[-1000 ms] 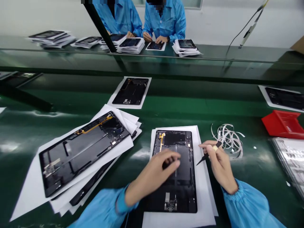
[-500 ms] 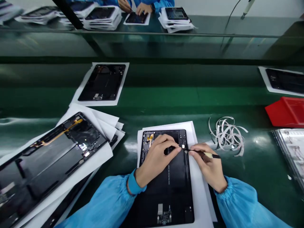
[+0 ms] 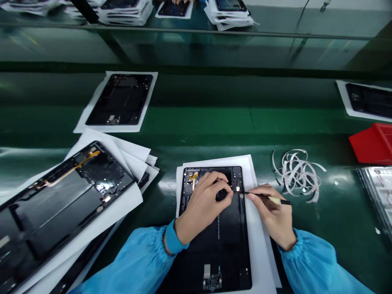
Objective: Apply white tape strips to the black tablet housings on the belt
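An opened black tablet [image 3: 216, 241] lies on a white sheet [image 3: 260, 261] right in front of me, its insides showing. My left hand [image 3: 203, 206] rests on the tablet's upper half, fingers curled and pinching a small dark part near the top right. My right hand [image 3: 274, 218] grips thin black tweezers [image 3: 265, 197] like a pen. Their tip touches the tablet's upper right edge, just beside my left fingertips.
A stack of opened tablets on white sheets [image 3: 61, 204] fills the left. Another tablet on paper [image 3: 121, 100] lies farther back, one more [image 3: 369, 100] at far right. Loose white strips [image 3: 297, 173], a red tray [image 3: 372, 143] and a clear sheet of parts [image 3: 379, 196] sit right.
My left hand slid up the tablet from its middle to the top right. My right hand swung the tweezers round so the tip meets the tablet. My head tilted downward.
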Available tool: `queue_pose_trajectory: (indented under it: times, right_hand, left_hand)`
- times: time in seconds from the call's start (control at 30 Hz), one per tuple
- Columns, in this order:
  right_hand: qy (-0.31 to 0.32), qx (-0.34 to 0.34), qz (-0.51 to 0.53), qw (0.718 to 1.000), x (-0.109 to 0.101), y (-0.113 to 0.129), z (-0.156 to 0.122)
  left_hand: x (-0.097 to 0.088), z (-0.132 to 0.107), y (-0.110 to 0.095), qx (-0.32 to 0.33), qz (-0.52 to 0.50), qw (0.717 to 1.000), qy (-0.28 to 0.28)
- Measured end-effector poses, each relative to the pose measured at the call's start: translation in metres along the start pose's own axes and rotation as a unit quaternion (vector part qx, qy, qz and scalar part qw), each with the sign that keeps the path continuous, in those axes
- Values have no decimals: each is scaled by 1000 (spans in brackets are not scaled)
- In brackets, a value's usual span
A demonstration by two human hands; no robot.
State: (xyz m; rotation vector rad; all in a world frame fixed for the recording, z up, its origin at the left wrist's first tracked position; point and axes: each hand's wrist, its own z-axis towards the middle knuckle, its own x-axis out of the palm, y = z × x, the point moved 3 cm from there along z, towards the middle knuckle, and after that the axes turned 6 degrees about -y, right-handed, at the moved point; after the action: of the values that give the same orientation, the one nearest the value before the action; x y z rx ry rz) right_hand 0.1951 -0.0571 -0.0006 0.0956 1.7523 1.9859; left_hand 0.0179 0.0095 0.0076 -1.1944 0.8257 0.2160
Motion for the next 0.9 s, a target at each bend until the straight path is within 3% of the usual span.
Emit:
queue_pose_trajectory:
  times: [0.5, 0.7, 0.9]
  right_hand:
    - [47, -4, 5, 999, 3, 2, 6]
    - [25, 6, -21, 999, -11, -6, 3]
    - [18, -4, -16, 1000, -10, -6, 1]
  left_hand:
    - [-1, 4, -2, -16, -6, 1000, 3]
    - [-1, 4, -2, -23, 12, 1000, 17]
    - [-1, 4, -2, -29, 8, 999, 22]
